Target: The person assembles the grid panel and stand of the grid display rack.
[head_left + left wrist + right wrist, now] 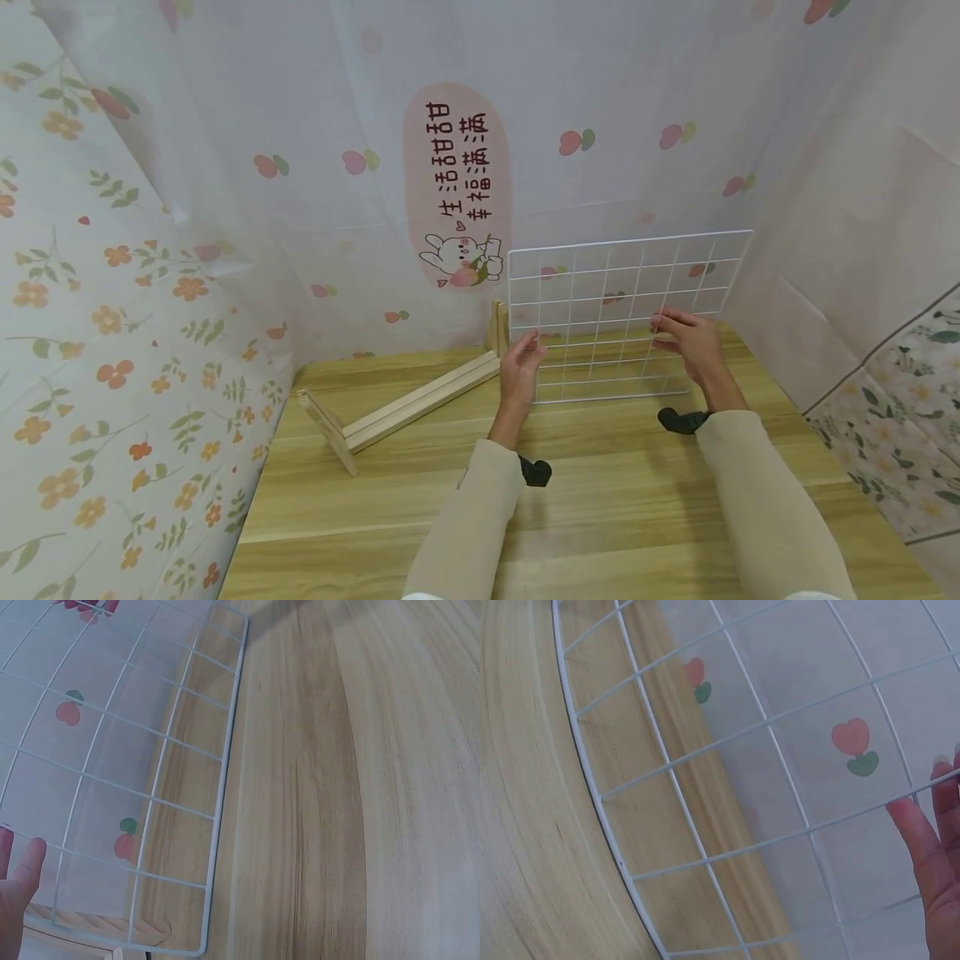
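Note:
A white wire grid panel (596, 292) stands on its long lower edge on the table, in front of the back curtain. My left hand (521, 372) holds its left side low down; in the left wrist view the thumb (30, 864) shows at the wires. Farther right, my right hand (692, 343) pinches a wire of the panel, with the thumb (916, 834) on the near side and fingers behind. Left of the panel lies a light wooden rack (422, 402) with two end pieces joined by slats; its far end is close to the panel's left edge.
The wood-grain table (600, 517) is bounded by a printed back curtain (315, 200), a floral left curtain (112, 333) and a right curtain (862, 250). Black devices sit at both wrists, the right one (681, 421) near the panel's lower right.

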Tool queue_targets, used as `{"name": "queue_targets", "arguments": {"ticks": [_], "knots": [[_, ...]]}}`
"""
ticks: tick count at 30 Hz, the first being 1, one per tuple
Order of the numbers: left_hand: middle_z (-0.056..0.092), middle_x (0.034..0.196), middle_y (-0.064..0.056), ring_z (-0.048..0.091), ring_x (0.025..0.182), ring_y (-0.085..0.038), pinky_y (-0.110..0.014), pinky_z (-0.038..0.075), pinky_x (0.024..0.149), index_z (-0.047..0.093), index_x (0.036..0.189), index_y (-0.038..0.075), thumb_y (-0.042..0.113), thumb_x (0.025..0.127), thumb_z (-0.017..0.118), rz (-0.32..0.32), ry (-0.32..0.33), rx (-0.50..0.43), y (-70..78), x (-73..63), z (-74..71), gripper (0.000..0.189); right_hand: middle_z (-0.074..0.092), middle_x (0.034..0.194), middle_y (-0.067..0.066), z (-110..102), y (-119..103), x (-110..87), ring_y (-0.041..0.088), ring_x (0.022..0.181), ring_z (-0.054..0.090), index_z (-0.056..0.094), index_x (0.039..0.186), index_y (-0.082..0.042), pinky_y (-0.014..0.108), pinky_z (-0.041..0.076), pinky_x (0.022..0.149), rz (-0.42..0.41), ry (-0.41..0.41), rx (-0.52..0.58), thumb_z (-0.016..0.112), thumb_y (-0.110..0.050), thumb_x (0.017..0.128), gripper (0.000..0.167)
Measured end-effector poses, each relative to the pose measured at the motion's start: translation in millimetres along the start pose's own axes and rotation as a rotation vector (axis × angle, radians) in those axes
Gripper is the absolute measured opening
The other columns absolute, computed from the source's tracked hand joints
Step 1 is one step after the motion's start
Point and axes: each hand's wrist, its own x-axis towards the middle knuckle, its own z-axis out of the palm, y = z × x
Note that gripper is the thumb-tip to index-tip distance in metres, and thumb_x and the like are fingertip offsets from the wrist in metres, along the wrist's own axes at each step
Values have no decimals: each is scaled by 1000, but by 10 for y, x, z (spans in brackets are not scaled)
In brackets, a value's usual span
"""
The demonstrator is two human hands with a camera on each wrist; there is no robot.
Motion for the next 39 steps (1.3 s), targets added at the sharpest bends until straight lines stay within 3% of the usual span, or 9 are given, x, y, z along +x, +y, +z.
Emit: {"name": "queue_targets", "arguments": {"ticks": [4,7,10,23,27,31,39], "knots": [[60,110,-27,58,99,-21,-28,47,88,62,123,-6,6,91,61,9,-10,18,64,-19,-13,34,73,85,-1,-15,21,39,13,78,69,74,92,-4,34,58,70,16,43,-48,72,-5,86,6],[62,108,-23,60,101,-24,-31,47,91,63,123,-2,9,90,62,20,2,42,-3,6,-8,35,73,84,-2,4,-9,39,11,77,69,75,89,-7,34,58,70,23,63,-77,72,-8,86,4],[63,110,-19,60,105,-26,-36,47,95,64,124,1,14,90,64,26,4,60,-34,33,-10,37,73,83,-1,39,-76,8,12,77,68,74,89,-5,34,58,70,21,54,-62,70,-5,88,5],[61,124,-19,59,113,-32,-41,47,96,60,129,1,10,92,62,62,-33,65,126,76,-215,38,73,85,-1,147,-243,29,14,81,68,74,93,-2,32,59,69,-3,72,-90,70,-9,87,9],[60,121,-24,58,111,-41,-39,50,91,59,128,-5,7,91,61,102,-27,59,314,12,-304,38,73,84,-2,156,-261,56,13,81,69,74,93,-3,32,58,69,-5,95,-100,71,-9,87,9],[59,119,-26,59,109,-41,-32,52,85,59,127,-7,5,91,61,111,-22,46,525,-67,-376,38,73,84,-2,184,-307,43,12,79,68,74,94,-3,31,59,68,-11,110,-106,71,-9,87,9],[53,125,-31,55,113,-45,-27,50,89,53,130,-11,0,91,58,116,-28,-15,600,-87,-496,41,74,83,0,338,-430,-15,13,78,69,74,93,-2,31,59,65,-38,108,-91,72,-9,86,10]]}}
